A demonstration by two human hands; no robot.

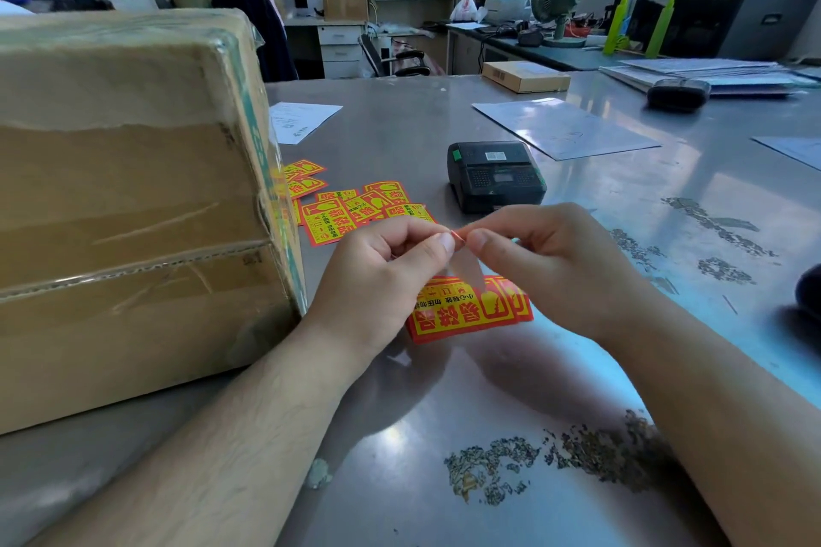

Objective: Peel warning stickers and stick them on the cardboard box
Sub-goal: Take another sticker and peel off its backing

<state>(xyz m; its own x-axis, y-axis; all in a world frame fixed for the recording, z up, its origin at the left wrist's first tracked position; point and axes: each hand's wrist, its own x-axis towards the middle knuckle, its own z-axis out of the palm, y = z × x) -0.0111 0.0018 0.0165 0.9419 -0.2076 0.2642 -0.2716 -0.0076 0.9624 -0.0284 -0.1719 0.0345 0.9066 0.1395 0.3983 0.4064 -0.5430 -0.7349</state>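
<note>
Red-yellow sticker (471,315) held by corner, others (351,213) scattered — taped cardboard box (133,191)

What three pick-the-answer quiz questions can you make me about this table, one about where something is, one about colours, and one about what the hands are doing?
1. Where is the cardboard box? A) on the person's left B) on the person's right C) on the floor
2. What colours are the loose stickers? A) blue and white B) red and yellow C) green and black
3. What are the hands doing? A) lying flat B) lifting the box C) pinching one sticker

Answers:
1 A: it stands on the table, left of the left hand.
2 B: red borders, yellow middles.
3 C: the left hand and right hand both pinch the top edge of the held sticker.
</note>
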